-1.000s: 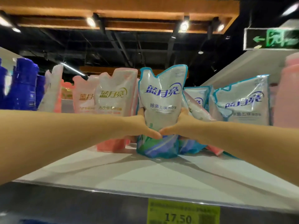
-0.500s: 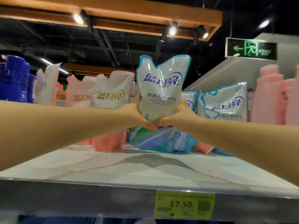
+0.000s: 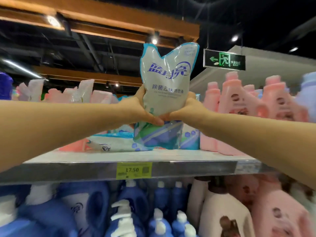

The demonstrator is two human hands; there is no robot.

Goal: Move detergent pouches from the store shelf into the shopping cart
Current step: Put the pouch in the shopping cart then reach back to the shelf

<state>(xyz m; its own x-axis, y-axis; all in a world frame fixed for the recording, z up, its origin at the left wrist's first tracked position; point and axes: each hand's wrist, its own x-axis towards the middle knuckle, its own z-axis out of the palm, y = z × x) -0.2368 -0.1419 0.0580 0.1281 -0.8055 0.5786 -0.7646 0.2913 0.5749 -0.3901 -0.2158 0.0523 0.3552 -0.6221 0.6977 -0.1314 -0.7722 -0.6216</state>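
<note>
Gripping detergent pouch (image 3: 166, 93) upright, left hand (image 3: 136, 108) and right hand (image 3: 189, 108) fingers wrapped around it, seemingly clear of shelf (image 3: 119, 157)

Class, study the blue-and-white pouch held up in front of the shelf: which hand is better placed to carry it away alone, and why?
Probably the left hand: its thumb wraps under the pouch at the waist, so its grip looks fuller. The right hand only presses the opposite side. It is close, since both hold at one height.

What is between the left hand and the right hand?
The blue-trimmed detergent pouch: the left hand and right hand squeeze its middle from both sides, as the head view shows.
</note>
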